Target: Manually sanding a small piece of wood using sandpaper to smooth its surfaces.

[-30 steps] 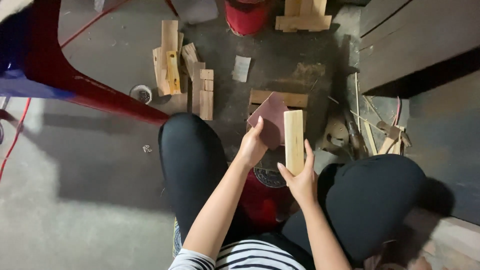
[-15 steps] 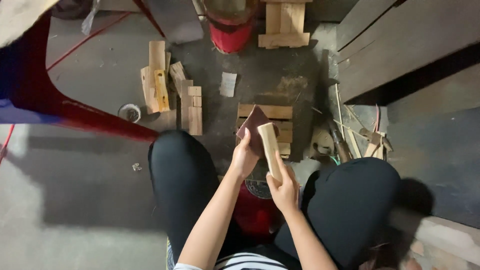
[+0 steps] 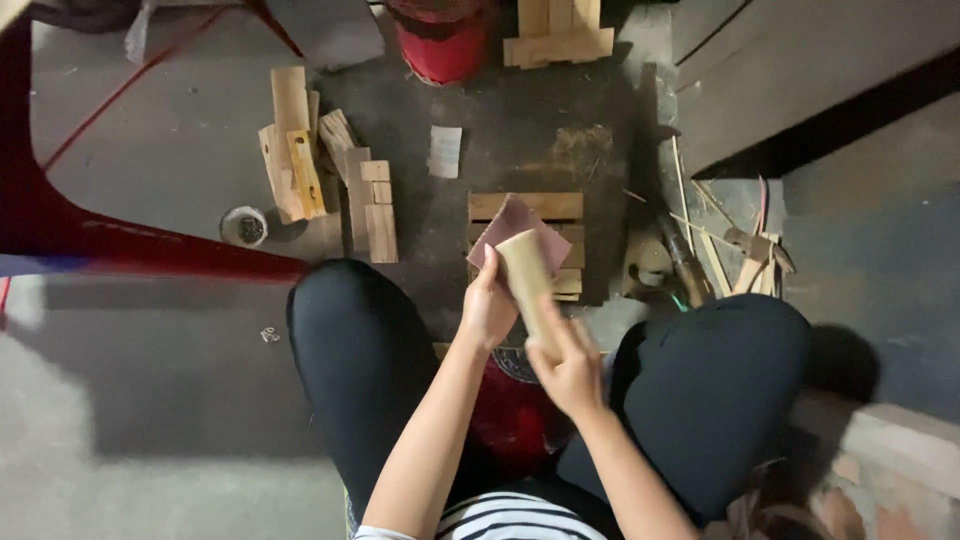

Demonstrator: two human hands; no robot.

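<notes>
i see a heap of pale wooden offcuts (image 3: pixel 330 175) on the grey concrete floor (image 3: pixel 150 400) | small round tin (image 3: pixel 244 227) left of it | red bucket (image 3: pixel 443 40) at top | slatted wooden pallet piece (image 3: pixel 560 35) beside it

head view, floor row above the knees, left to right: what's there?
Small round tin of dark bits → pile of pale wooden offcuts → small grey sandpaper sheet → slatted wooden pallet piece → loose thin wood strips.
</notes>
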